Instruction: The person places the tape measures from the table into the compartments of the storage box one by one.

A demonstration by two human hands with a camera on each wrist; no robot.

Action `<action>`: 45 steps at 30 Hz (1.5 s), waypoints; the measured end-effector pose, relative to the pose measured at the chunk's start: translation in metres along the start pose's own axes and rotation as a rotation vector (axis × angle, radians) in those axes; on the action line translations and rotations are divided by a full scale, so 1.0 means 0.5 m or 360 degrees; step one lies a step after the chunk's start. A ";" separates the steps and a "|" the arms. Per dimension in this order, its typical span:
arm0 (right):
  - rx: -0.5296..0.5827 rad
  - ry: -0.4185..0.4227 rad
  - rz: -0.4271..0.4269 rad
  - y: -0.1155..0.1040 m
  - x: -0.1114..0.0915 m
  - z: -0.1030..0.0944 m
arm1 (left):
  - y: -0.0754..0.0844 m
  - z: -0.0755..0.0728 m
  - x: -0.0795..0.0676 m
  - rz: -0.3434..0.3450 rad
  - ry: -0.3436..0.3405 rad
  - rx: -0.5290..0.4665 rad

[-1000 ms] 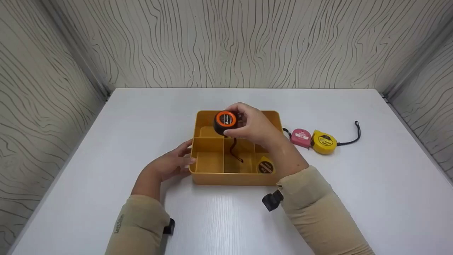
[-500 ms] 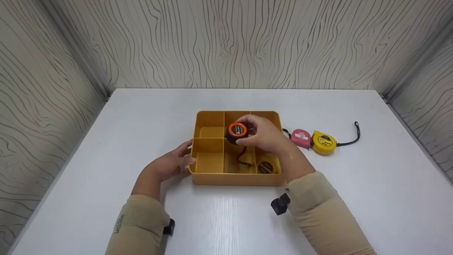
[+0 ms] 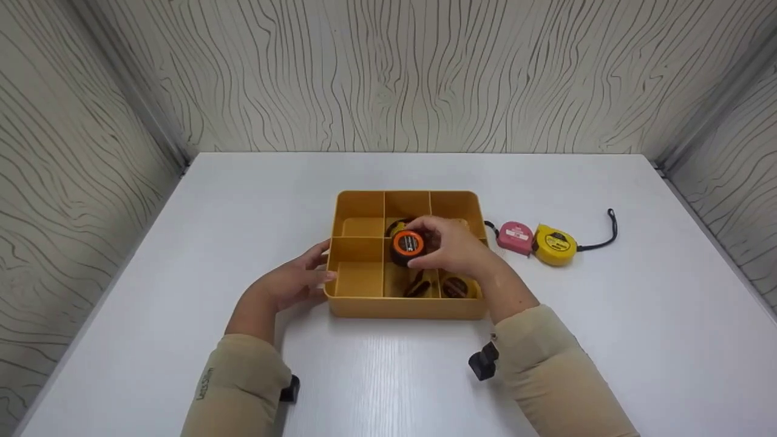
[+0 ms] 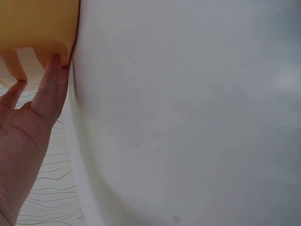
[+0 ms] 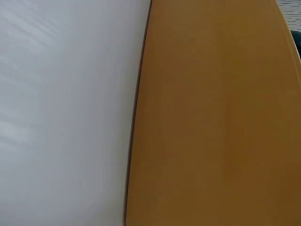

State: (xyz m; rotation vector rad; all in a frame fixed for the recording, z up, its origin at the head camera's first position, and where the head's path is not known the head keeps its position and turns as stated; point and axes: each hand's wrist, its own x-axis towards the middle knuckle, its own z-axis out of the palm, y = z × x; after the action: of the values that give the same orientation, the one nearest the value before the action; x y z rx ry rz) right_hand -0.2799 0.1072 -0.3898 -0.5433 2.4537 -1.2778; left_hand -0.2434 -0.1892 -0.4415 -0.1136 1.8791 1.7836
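tape measure (image 3: 408,244) in hand, we worked at a white table (image 3: 261,212) holding a divided box (image 3: 407,308). our left hand (image 3: 296,282) rested against its left side, fingers (image 4: 47,92) nearly straight. our right hand (image 3: 452,246) pinched the tape measure over the near middle compartment (image 3: 396,282); right of the box lay a yellow tape (image 3: 555,245) beside a pink tape (image 3: 516,237). we judged the step to be setting ours down there; the next move seemed to call for guiding in the dark strap (image 3: 417,285), then letting go.
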 end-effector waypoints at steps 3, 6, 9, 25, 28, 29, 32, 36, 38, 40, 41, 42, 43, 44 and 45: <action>-0.0048 -0.0020 -0.0035 0.003 -0.003 0.007 | 0.001 0.001 -0.002 0.0000 0.0006 0.0012; -0.0102 -0.0017 -0.0048 0.006 -0.004 0.011 | 0.002 0.001 -0.003 -0.0001 0.0011 0.0021; -0.0120 -0.0013 -0.0045 0.008 -0.005 0.013 | 0.003 0.001 -0.003 0.0000 0.0013 0.0037; -0.0243 0.0027 -0.0177 0.027 -0.016 0.028 | -0.001 -0.002 -0.002 0.0009 -0.0013 0.0035; -0.0340 0.0015 -0.0188 0.024 -0.018 0.034 | -0.001 -0.002 -0.003 -0.0005 -0.0004 0.0050; -0.0357 0.0008 -0.0192 0.024 -0.019 0.036 | -0.001 -0.002 -0.002 -0.0007 0.0002 0.0053; -0.0398 -0.0020 -0.0174 0.020 -0.022 0.039 | 0.000 0.000 -0.003 -0.0018 0.0018 0.0061; -0.0440 -0.0067 -0.0197 0.017 -0.025 0.039 | 0.001 0.001 -0.004 -0.0018 0.0010 0.0058; -0.0439 -0.0096 -0.0219 0.016 -0.026 0.038 | 0.002 0.000 -0.005 -0.0020 0.0004 0.0062; -0.0431 -0.0132 -0.0234 0.017 -0.027 0.036 | 0.003 0.000 -0.006 -0.0016 -0.0004 0.0065; -0.0425 -0.0150 -0.0241 0.017 -0.028 0.036 | 0.003 0.000 -0.007 -0.0016 -0.0005 0.0065; -0.0426 -0.0169 -0.0237 0.017 -0.028 0.035 | 0.004 0.000 -0.007 -0.0016 -0.0005 0.0063; -0.0426 -0.0186 -0.0237 0.018 -0.028 0.035 | 0.004 0.000 -0.008 -0.0015 -0.0005 0.0064; -0.0430 -0.0202 -0.0237 0.018 -0.029 0.034 | 0.005 0.000 -0.008 -0.0013 -0.0005 0.0064; -0.0450 -0.0210 -0.0248 0.019 -0.029 0.033 | 0.005 0.000 -0.008 -0.0012 -0.0006 0.0065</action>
State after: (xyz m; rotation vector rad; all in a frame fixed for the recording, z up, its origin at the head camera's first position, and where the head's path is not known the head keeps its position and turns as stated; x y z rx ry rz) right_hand -0.2615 0.1075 -0.4053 -0.8769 2.5348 -0.9169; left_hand -0.2412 -0.1901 -0.4375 -0.1024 1.9087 1.7385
